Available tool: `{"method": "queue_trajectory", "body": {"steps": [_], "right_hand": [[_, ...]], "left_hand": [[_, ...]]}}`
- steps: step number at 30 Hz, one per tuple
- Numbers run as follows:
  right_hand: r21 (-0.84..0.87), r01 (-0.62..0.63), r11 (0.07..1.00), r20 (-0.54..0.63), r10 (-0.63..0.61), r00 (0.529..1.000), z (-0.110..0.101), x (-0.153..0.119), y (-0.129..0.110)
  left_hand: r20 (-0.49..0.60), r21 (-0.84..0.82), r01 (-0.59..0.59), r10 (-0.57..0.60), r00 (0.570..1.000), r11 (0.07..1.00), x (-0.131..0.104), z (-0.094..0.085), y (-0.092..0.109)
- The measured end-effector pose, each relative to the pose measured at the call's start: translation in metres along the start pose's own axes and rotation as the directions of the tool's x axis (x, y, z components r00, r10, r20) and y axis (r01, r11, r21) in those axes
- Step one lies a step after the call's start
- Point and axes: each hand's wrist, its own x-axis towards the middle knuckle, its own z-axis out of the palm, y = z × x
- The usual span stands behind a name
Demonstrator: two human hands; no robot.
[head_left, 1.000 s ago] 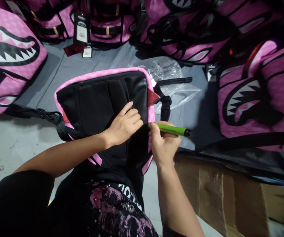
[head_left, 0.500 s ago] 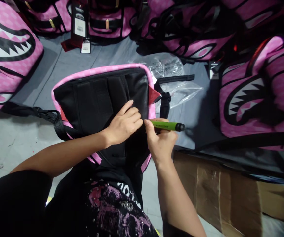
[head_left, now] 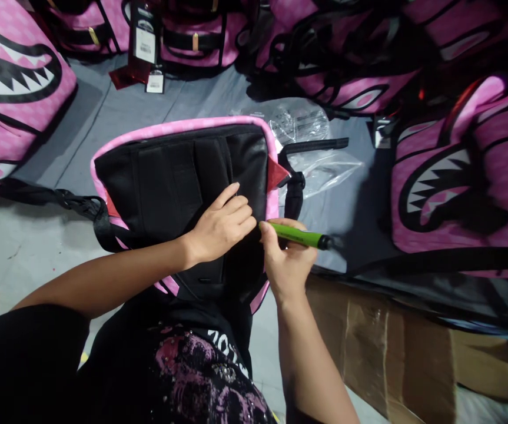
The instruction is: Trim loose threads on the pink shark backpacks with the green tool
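Applying a green marker near the backpack's right edge: apparent step in hand. Backpack: before the person, black back upward. Right hand: fingers closed around the marker. Left hand: half-bent upon the backpack; any pinch, cannot tell. Next move: likely calls for steady bracing.

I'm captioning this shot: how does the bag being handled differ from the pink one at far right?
The handled bag shows a black panel edged in pink; the far-right bag shows a printed toothy mouth. The left hand touches the handled bag; no hand touches the far-right bag. Both include pink material.
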Motion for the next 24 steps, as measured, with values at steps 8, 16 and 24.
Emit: {"method": "queue_trajectory", "body": {"steps": [8,16,24], "right_hand": [[0.007,-0.024,1.0,-0.03,0.024,0.999,0.001,-0.005,0.002],[-0.011,-0.047,0.999,-0.023,0.047,0.999,0.001,-0.003,0.003],[-0.073,-0.062,0.995,-0.03,0.06,0.998,0.001,0.005,0.004]], "left_hand": [[0.015,-0.014,0.014,-0.014,1.0,1.0,-0.001,0.0,0.001],[0.064,-0.027,0.037,-0.035,0.997,0.999,0.002,-0.004,0.002],[0.089,-0.06,0.047,-0.042,0.995,0.997,0.004,-0.002,0.0]]}}
